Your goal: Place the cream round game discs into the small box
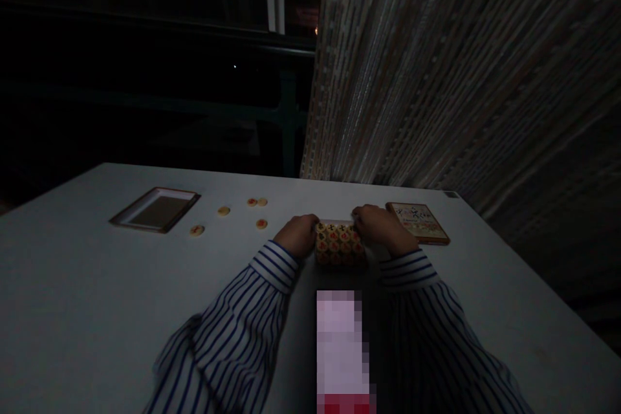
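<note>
A tight cluster of round wooden game pieces [339, 243] with red and black characters lies on the white table [87, 310]. My left hand [297, 234] presses against its left side with the fingers curled. My right hand [381, 226] presses against its right side, fingers curled over the top edge. Both arms wear blue-striped sleeves. Whether the pieces lie in a tray is unclear in the dim light.
Several loose round pieces [224, 211] lie scattered left of the hands. A shallow box tray [156, 209] sits at the far left. A printed box lid [418, 222] lies right of my right hand. A woven curtain [436, 65] hangs behind.
</note>
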The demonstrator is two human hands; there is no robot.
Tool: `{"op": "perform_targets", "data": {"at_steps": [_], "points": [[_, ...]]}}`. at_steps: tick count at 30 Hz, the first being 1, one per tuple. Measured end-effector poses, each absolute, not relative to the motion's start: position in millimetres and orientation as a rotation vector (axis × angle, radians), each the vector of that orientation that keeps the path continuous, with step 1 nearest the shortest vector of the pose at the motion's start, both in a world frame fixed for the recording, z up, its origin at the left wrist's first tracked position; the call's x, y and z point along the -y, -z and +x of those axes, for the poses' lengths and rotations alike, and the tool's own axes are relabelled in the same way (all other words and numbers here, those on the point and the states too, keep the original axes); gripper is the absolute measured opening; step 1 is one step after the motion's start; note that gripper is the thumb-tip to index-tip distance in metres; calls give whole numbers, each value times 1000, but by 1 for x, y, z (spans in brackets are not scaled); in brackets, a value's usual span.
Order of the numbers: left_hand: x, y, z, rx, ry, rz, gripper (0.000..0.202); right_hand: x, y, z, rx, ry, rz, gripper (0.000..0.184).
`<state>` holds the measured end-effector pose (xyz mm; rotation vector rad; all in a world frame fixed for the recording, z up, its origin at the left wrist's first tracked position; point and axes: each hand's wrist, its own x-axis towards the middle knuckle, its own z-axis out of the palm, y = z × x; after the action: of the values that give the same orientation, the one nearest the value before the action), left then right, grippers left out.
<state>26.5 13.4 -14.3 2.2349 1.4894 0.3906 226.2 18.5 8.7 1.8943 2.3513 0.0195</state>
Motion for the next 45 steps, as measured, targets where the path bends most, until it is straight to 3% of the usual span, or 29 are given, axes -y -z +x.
{"op": "perform_targets", "data": {"at_steps": [17,45], "points": [[-13,15,28,-1465,-439,2249,30,-25,0,230,-2323,172,1840,27],[-14,14,26,-1450,-479,2241,30,-24,-3,228,-2364,72,1866,28]]}}
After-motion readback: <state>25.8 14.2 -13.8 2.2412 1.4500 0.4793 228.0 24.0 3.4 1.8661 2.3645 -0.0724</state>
